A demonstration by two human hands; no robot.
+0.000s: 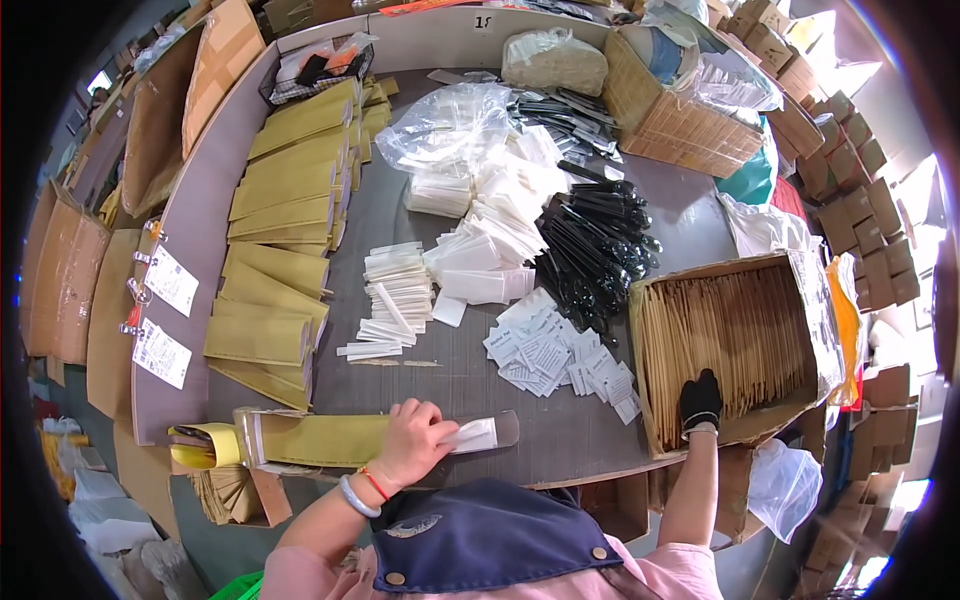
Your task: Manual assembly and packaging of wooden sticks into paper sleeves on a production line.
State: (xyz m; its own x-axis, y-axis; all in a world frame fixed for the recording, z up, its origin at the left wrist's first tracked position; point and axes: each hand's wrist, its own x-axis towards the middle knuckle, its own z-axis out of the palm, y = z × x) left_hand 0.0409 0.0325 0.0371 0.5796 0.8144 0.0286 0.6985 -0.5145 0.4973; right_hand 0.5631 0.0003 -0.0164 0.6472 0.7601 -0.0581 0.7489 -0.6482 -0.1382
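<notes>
So, looks mid-batch: loads left on my surface (pixel 390 385)

Cardboard box (pixel 760 427) full of brown mailers (pixel 735 335), yellow envelopes (pixel 285 200) fanned left, one yellow envelope (pixel 325 440) laid out up front. Hands: gloved right hand (pixel 700 400) at the mailers, left hand (pixel 418 443) curled by a white packet (pixel 477 435); can't tell either's grip.

Stacked brown cartons (pixel 870 236) line the brightly lit right.

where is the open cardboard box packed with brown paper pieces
In the head view, the open cardboard box sits at the near right of the grey table, right of the white printed packets, black-gloved right hand inside.
</notes>
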